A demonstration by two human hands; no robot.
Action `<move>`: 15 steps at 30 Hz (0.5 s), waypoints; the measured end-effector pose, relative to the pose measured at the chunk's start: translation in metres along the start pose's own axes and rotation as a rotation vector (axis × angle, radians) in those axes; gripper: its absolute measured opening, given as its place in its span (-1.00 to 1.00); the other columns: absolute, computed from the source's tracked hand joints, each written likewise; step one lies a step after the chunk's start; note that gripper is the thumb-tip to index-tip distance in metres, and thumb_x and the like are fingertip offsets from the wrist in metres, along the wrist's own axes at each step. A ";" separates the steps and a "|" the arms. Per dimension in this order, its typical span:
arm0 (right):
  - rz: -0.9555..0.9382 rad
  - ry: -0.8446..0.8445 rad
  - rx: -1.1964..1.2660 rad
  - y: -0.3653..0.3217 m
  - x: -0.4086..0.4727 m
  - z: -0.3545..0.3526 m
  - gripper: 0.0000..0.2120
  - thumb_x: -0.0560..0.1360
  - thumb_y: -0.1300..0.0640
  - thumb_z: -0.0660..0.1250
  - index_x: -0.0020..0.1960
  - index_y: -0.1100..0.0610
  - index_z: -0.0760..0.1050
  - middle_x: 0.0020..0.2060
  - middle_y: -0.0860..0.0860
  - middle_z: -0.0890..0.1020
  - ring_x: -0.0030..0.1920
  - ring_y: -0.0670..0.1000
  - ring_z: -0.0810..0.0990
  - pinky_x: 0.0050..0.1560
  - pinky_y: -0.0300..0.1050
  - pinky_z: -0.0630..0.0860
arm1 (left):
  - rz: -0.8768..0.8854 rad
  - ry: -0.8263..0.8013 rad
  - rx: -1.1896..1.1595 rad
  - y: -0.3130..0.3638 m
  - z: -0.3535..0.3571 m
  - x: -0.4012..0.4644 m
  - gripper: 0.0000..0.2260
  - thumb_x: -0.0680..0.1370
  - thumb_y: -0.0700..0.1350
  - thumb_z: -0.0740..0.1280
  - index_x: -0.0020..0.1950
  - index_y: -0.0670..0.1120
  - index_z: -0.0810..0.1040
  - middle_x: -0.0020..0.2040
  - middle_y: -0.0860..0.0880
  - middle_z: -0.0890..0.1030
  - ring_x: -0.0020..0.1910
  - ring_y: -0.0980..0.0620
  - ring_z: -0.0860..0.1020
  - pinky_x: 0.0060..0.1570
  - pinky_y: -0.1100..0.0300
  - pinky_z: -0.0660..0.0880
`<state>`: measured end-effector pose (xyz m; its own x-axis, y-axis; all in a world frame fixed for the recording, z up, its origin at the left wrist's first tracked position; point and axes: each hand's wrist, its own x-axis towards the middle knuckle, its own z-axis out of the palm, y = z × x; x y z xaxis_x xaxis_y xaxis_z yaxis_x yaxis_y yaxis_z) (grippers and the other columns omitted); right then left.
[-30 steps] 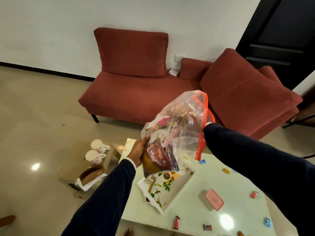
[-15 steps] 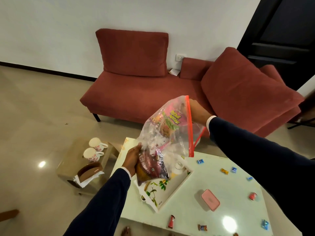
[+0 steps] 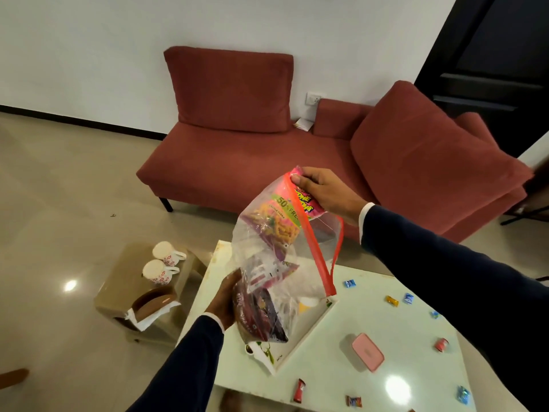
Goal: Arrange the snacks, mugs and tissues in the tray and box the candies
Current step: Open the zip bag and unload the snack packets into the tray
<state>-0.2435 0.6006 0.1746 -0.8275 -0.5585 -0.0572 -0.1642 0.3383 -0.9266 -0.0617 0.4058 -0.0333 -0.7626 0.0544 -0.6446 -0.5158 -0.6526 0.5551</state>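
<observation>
Centrally, the right hand (image 3: 323,191) pinches a pink snack packet (image 3: 303,196) at the clear bag (image 3: 279,263) mouth. Lower down, the left hand (image 3: 224,301) grips the bag's bottom above the white tray (image 3: 309,331).

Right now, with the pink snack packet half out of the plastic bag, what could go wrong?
1. The left hand grips only the bottom of the plastic bag; its wide-open mouth could let the other packets slide out.
2. The right hand pinches the pink snack packet by its top; it may snag on the orange zip.
3. The bag hangs over the tray, hiding where things would drop.
</observation>
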 end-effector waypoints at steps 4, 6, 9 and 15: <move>0.026 0.160 0.018 -0.003 0.016 -0.006 -0.68 0.64 0.05 0.27 -0.06 0.33 0.51 -0.30 0.07 0.48 -0.29 0.01 0.43 -0.30 -0.14 0.40 | 0.135 0.000 0.038 0.024 -0.008 0.003 -0.27 0.28 0.13 0.59 0.37 -0.15 0.55 0.20 -0.26 0.67 0.15 -0.28 0.66 0.06 -0.16 0.63; 0.088 0.243 0.090 0.002 0.021 -0.013 -0.67 0.64 0.03 0.25 0.02 0.34 0.51 -0.24 0.10 0.52 -0.26 0.03 0.49 -0.28 -0.16 0.45 | 0.174 0.071 0.014 0.039 -0.023 0.009 -0.32 0.34 0.07 0.58 0.39 -0.18 0.53 0.28 -0.31 0.61 0.27 -0.36 0.57 0.28 -0.30 0.50; 0.202 0.376 0.235 0.026 0.025 -0.019 -0.73 0.64 -0.01 0.24 -0.01 0.20 0.55 -0.23 0.07 0.61 -0.34 -0.03 0.59 -0.25 -0.07 0.59 | 0.189 0.246 -0.045 0.058 -0.051 0.027 -0.50 0.50 -0.01 0.46 0.39 -0.20 0.53 0.27 -0.31 0.61 0.28 -0.35 0.56 0.30 -0.32 0.47; 0.428 0.612 0.426 0.127 0.015 -0.003 -0.74 0.64 0.07 0.25 0.09 0.28 0.53 -0.23 0.12 0.62 -0.34 0.01 0.62 -0.22 -0.03 0.63 | 0.176 0.359 -0.096 0.076 -0.102 0.061 -0.48 0.47 0.00 0.50 0.37 -0.19 0.57 0.25 -0.28 0.63 0.23 -0.30 0.59 0.25 -0.30 0.51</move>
<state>-0.2781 0.6373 0.0569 -0.9363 0.1005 -0.3365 0.3422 0.0450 -0.9386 -0.1074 0.2826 -0.0843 -0.6423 -0.3206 -0.6962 -0.3382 -0.6965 0.6328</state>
